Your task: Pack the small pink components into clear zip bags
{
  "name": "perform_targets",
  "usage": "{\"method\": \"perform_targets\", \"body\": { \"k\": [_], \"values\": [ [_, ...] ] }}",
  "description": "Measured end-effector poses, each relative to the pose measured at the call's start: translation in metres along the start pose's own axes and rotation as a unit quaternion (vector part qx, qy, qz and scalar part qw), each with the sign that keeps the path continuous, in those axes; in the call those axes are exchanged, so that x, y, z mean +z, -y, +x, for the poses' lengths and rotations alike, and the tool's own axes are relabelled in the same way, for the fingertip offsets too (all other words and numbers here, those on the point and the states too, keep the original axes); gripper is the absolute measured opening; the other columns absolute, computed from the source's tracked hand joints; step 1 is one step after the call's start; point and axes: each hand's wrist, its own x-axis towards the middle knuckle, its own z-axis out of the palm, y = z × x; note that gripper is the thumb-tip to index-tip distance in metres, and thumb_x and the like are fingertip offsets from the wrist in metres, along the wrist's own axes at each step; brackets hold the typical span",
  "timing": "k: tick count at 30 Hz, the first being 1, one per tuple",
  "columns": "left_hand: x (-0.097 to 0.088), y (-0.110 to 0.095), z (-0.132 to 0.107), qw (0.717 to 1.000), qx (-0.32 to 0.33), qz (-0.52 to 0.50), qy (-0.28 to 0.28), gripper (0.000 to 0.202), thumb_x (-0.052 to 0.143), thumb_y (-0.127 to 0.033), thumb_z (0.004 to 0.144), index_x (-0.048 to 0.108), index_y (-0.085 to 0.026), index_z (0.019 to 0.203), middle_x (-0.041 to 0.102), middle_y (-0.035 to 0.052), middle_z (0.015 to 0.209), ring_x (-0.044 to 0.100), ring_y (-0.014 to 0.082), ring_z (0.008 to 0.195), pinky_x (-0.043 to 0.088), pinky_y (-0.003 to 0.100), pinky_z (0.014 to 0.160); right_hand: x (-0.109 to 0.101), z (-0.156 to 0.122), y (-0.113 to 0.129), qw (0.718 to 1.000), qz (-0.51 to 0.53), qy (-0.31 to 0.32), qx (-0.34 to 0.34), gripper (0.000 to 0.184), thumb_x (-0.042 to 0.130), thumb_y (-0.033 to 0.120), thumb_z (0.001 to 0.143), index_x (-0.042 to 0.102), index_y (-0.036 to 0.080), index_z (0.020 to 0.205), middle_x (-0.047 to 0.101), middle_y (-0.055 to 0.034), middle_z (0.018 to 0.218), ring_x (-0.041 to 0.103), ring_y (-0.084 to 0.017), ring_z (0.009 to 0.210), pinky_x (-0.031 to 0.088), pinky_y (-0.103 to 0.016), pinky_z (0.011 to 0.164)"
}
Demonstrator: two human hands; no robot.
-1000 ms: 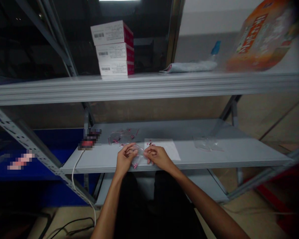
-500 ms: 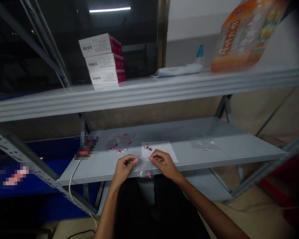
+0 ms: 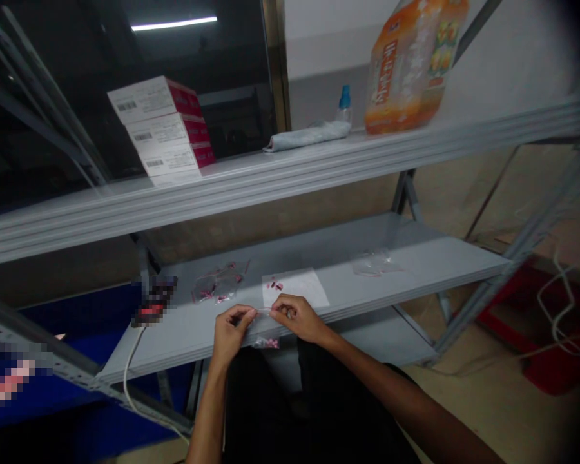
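Note:
My left hand (image 3: pixel 231 332) and my right hand (image 3: pixel 296 318) pinch the top edge of a small clear plastic bag (image 3: pixel 265 332) from either side, just above the front edge of a grey metal shelf (image 3: pixel 167 338). Small pink pieces lie at the bottom of the bag, hanging below the shelf edge. Behind my hands is a white paper sheet (image 3: pixel 294 288) with a few small pink-and-dark pieces (image 3: pixel 274 284) on it. Further left lies a clear bag holding pink pieces (image 3: pixel 217 283). Another clear bag (image 3: pixel 374 264) lies to the right.
A pixelated dark object (image 3: pixel 153 301) with a white cable (image 3: pixel 129 367) sits at the shelf's left end. The upper shelf (image 3: pixel 270 183) holds stacked white-and-red boxes (image 3: pixel 162 125), a folded cloth (image 3: pixel 309 136), a blue-capped bottle (image 3: pixel 344 106) and an orange package (image 3: pixel 408 67).
My hands have drawn the bag's top taut, and its pink pieces now hang at the bottom. The whole view has turned and tilted, shifting the shelves to the left.

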Motion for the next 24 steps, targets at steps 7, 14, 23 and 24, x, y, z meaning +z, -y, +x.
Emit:
{"method": "perform_targets", "body": {
  "k": [7,14,23,24],
  "values": [
    [0.0048,-0.0054,-0.004,0.999,-0.004,-0.032,0.029,0.023,0.071,-0.039,0.08,0.073,-0.016,0.081,0.074,0.0063,0.08,0.066,0.0197,0.077,0.048,0.028,0.073,-0.0039,-0.0017,0.0013,1.0,0.022,0.003,-0.008,0.03,0.058,0.043,0.091,0.066,0.017,0.078,0.058,-0.0024,0.075,0.049,-0.013,0.065,0.034,-0.024,0.058],
    [0.0061,-0.0022,-0.0028,0.999,0.004,-0.019,0.031,0.022,0.075,-0.037,0.076,0.073,-0.016,0.079,0.072,0.0054,0.078,0.064,0.0182,0.073,0.047,0.027,0.071,0.0022,-0.0024,-0.0009,0.999,0.019,0.02,0.019,0.024,0.059,0.038,0.09,0.065,0.017,0.084,0.057,0.0007,0.071,0.044,-0.01,0.058,0.03,-0.022,0.054],
    [0.0103,-0.0055,-0.0042,0.997,0.017,0.002,0.076,0.023,0.071,-0.038,0.08,0.074,-0.016,0.086,0.072,0.0063,0.083,0.063,0.019,0.078,0.047,0.028,0.075,0.0006,-0.0018,0.001,1.0,0.008,0.018,0.001,0.027,0.058,0.04,0.091,0.066,0.017,0.08,0.059,-0.0009,0.074,0.047,-0.011,0.061,0.033,-0.023,0.057],
    [0.0101,-0.0057,-0.004,0.997,0.015,0.003,0.081,0.023,0.072,-0.038,0.079,0.074,-0.016,0.086,0.072,0.0064,0.083,0.063,0.0193,0.079,0.046,0.028,0.075,0.0016,-0.0019,0.0002,1.0,0.006,0.02,0.002,0.027,0.058,0.04,0.091,0.066,0.017,0.08,0.06,-0.0009,0.074,0.047,-0.011,0.06,0.034,-0.023,0.057]
  ]
}}
